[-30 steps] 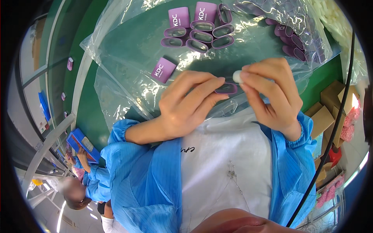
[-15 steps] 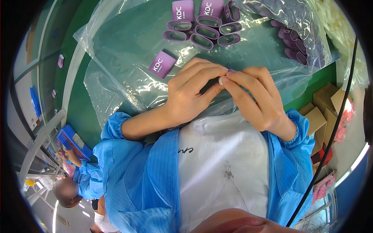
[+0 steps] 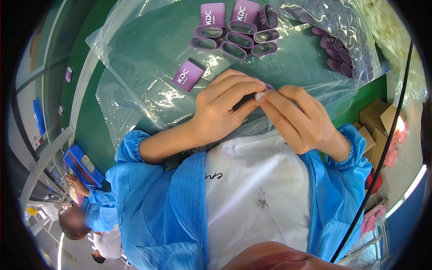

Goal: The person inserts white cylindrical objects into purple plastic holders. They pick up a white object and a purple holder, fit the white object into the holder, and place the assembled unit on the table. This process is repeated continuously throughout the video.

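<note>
My left hand (image 3: 221, 104) and my right hand (image 3: 300, 118) meet above the plastic-covered table, fingertips pinched together. Between them is a small purple piece (image 3: 269, 87), mostly hidden by the fingers; it looks like one of the purple sleeves. A small white tip (image 3: 259, 96) shows at the right fingertips; I cannot tell whether it is a part or a nail. Left of my left hand lies a single flat-sided purple sleeve (image 3: 188, 75). Beyond the hands stand several oval, open-ended purple sleeves (image 3: 240, 39) in a close group, two more lying behind them.
Clear plastic sheeting (image 3: 148, 67) covers the green table. More purple sleeves (image 3: 339, 56) lie under plastic at the right, near a bag of pale pieces (image 3: 387, 27). Cardboard boxes (image 3: 373, 119) stand at the right. A black cable (image 3: 390, 148) crosses there. Another person (image 3: 96, 209) works at far left.
My hands stay together, with the right hand turned slightly and a little more of the purple piece showing. The sleeves on the table stay put. The person at far left has shifted.
</note>
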Demonstrator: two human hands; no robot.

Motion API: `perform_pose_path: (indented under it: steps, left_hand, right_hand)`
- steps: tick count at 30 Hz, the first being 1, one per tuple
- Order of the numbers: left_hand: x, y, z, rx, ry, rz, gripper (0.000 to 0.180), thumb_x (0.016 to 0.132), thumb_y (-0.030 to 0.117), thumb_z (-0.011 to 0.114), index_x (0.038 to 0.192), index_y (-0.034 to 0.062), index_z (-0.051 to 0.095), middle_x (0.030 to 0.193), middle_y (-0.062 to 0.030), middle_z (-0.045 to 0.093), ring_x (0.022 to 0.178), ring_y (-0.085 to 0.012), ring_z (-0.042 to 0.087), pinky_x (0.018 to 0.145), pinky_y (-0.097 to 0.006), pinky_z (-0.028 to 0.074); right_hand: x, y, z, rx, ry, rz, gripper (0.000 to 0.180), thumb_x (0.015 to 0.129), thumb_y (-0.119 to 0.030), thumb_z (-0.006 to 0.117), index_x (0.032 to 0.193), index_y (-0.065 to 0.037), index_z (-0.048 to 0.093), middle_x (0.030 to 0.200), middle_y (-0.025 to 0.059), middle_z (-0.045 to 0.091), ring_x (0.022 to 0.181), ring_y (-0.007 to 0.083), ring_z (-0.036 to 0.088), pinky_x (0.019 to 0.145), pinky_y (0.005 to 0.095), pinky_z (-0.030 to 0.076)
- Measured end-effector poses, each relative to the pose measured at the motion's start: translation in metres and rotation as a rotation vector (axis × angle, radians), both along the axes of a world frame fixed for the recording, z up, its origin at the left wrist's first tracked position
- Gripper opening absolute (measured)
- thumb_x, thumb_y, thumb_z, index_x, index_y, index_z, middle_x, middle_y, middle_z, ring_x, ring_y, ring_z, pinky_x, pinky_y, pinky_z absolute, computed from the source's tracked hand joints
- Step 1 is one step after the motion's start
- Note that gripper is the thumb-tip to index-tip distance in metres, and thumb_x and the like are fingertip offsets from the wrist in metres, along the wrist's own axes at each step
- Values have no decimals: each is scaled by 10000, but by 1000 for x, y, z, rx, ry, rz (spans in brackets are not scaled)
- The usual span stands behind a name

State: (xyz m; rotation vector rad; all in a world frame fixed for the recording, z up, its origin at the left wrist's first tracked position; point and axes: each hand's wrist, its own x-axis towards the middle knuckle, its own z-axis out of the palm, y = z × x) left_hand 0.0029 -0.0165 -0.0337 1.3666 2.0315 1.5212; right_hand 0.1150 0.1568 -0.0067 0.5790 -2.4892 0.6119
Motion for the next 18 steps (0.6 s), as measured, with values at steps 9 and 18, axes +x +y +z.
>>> perform_pose_path:
  steps: [9,18]
  left_hand:
    - [0,2,-2,10,-11,-17,302,732,-33,840,1014,-31,731,999,-140,748,896,-292,703,794,-369,557]
    - [-1,1,-3,9,-4,-26,315,733,-4,859,1021,-28,735,994,-136,750,888,-282,703,789,-362,552]
  right_hand:
    - [-5,10,-22,-214,88,17,375,590,-25,739,933,121,693,970,183,677,757,280,637,611,328,571]
    - [-4,23,-18,-151,67,81,368,634,-11,734,973,125,700,938,185,674,707,240,636,553,305,559]
